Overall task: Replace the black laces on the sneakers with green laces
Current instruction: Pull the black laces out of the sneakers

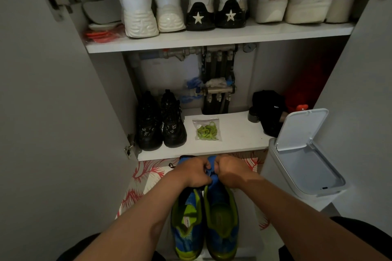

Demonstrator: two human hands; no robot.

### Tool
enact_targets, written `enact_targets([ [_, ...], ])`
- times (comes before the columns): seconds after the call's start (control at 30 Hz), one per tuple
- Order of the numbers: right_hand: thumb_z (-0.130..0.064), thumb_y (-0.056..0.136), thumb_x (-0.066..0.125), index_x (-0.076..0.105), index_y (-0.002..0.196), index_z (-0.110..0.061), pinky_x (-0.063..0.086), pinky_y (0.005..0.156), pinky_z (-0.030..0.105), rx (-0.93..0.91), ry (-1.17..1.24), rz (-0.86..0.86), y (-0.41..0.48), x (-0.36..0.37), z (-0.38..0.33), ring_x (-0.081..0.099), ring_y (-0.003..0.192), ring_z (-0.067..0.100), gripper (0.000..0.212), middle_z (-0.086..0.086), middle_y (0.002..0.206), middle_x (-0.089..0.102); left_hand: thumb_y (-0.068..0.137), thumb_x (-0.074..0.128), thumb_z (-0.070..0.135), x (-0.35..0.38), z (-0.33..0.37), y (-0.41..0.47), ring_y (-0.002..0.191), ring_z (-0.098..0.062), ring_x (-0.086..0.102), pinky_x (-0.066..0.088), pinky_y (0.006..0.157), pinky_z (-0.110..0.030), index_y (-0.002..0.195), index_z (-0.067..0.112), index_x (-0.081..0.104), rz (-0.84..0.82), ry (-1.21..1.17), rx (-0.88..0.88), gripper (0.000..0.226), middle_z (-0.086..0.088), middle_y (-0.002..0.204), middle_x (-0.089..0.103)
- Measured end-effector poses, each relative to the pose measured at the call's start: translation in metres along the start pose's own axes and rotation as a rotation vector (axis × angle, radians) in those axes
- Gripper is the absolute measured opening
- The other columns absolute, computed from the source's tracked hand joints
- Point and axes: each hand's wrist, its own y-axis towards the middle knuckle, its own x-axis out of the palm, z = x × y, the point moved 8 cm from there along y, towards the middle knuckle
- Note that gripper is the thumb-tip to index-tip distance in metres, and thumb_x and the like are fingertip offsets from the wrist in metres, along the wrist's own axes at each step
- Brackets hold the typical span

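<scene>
Two blue and green sneakers stand side by side on the floor, heels toward me: the left sneaker (186, 224) and the right sneaker (221, 218). My left hand (194, 172) and my right hand (230, 172) are both curled over the front of the right sneaker, fingers pinching at its lacing area. The black laces are hidden under my hands. A clear bag of green laces (207, 129) lies on the lower cabinet shelf (237, 133), just beyond my hands.
A pair of black sneakers (161, 122) stands left on the lower shelf. White shoes line the upper shelf (212, 38). A white bin with its lid up (305, 152) stands right. Cabinet doors are open on both sides; a patterned mat (144, 178) covers the floor.
</scene>
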Motion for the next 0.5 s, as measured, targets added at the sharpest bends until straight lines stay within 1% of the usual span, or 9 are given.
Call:
enact_targets([
  [0.07, -0.014, 0.092, 0.06, 0.056, 0.123, -0.006, 0.05, 0.09, 0.033, 0.062, 0.011, 0.026, -0.001, -0.006, 0.009, 0.061, 0.112, 0.029, 0.033, 0.014, 0.124, 0.063, 0.08, 0.068, 0.03, 0.003, 0.001, 0.0, 0.102, -0.014, 0.057, 0.044, 0.083, -0.023, 0.129, 0.029, 0.055, -0.021, 0.016, 0.006, 0.051, 0.004, 0.121, 0.06],
  [0.1, -0.016, 0.091, 0.061, 0.054, 0.123, -0.006, 0.05, 0.09, 0.034, 0.107, 0.018, 0.038, -0.002, -0.008, 0.015, 0.061, 0.112, 0.028, 0.034, 0.014, 0.124, 0.062, 0.081, 0.067, 0.03, 0.004, 0.002, 0.0, 0.105, -0.015, 0.057, 0.044, 0.085, -0.022, 0.13, 0.029, 0.055, -0.028, 0.025, 0.009, 0.051, 0.004, 0.123, 0.059],
  [0.17, -0.023, 0.092, 0.061, 0.053, 0.124, -0.007, 0.05, 0.089, 0.034, 0.181, 0.026, 0.054, -0.005, -0.014, 0.026, 0.061, 0.113, 0.028, 0.037, 0.013, 0.126, 0.061, 0.081, 0.065, 0.03, 0.005, 0.003, 0.001, 0.107, -0.015, 0.058, 0.046, 0.086, -0.023, 0.127, 0.03, 0.057, -0.036, 0.037, 0.002, 0.047, 0.005, 0.123, 0.06],
  [0.23, -0.026, 0.092, 0.062, 0.055, 0.124, -0.007, 0.048, 0.085, 0.031, 0.208, 0.024, 0.041, -0.008, -0.015, 0.032, 0.061, 0.113, 0.027, 0.038, 0.013, 0.126, 0.061, 0.081, 0.065, 0.03, 0.006, 0.003, 0.004, 0.105, -0.015, 0.059, 0.047, 0.084, -0.023, 0.122, 0.03, 0.059, -0.031, 0.034, -0.006, 0.042, 0.005, 0.12, 0.062],
  [0.3, -0.022, 0.089, 0.066, 0.056, 0.123, -0.009, 0.047, 0.086, 0.029, 0.164, 0.059, 0.018, -0.008, -0.013, 0.029, 0.059, 0.113, 0.026, 0.038, 0.011, 0.127, 0.059, 0.081, 0.066, 0.03, 0.006, 0.005, 0.006, 0.101, -0.014, 0.059, 0.046, 0.08, -0.022, 0.121, 0.029, 0.06, -0.019, 0.056, 0.002, 0.041, 0.005, 0.118, 0.063],
  [0.33, -0.018, 0.087, 0.068, 0.056, 0.125, -0.012, 0.046, 0.091, 0.028, 0.126, 0.094, -0.001, -0.008, -0.01, 0.025, 0.057, 0.115, 0.026, 0.041, 0.009, 0.129, 0.055, 0.081, 0.066, 0.03, 0.006, 0.005, 0.006, 0.1, -0.013, 0.059, 0.046, 0.08, -0.023, 0.121, 0.029, 0.06, -0.012, 0.074, 0.006, 0.04, 0.005, 0.117, 0.063],
  [0.4, -0.014, 0.084, 0.069, 0.056, 0.132, -0.02, 0.045, 0.099, 0.028, 0.048, 0.151, -0.041, -0.007, -0.005, 0.014, 0.054, 0.12, 0.024, 0.05, 0.005, 0.133, 0.051, 0.084, 0.066, 0.033, 0.005, 0.008, 0.009, 0.103, -0.015, 0.059, 0.048, 0.084, -0.027, 0.118, 0.028, 0.062, 0.01, 0.119, 0.022, 0.035, 0.004, 0.117, 0.064],
  [0.43, -0.014, 0.083, 0.067, 0.058, 0.132, -0.023, 0.046, 0.1, 0.029, 0.024, 0.154, -0.057, -0.007, -0.003, 0.009, 0.055, 0.12, 0.024, 0.05, 0.005, 0.133, 0.052, 0.086, 0.066, 0.036, 0.005, 0.009, 0.011, 0.105, -0.017, 0.059, 0.049, 0.087, -0.03, 0.115, 0.027, 0.062, 0.017, 0.147, 0.031, 0.031, 0.003, 0.118, 0.064],
  [0.5, -0.018, 0.086, 0.065, 0.063, 0.126, -0.022, 0.048, 0.097, 0.03, 0.013, 0.116, -0.067, -0.007, -0.001, 0.004, 0.057, 0.116, 0.025, 0.041, 0.007, 0.128, 0.055, 0.088, 0.065, 0.04, 0.006, 0.011, 0.014, 0.109, -0.019, 0.058, 0.049, 0.089, -0.034, 0.111, 0.025, 0.063, 0.024, 0.196, 0.04, 0.028, 0.002, 0.119, 0.064],
])
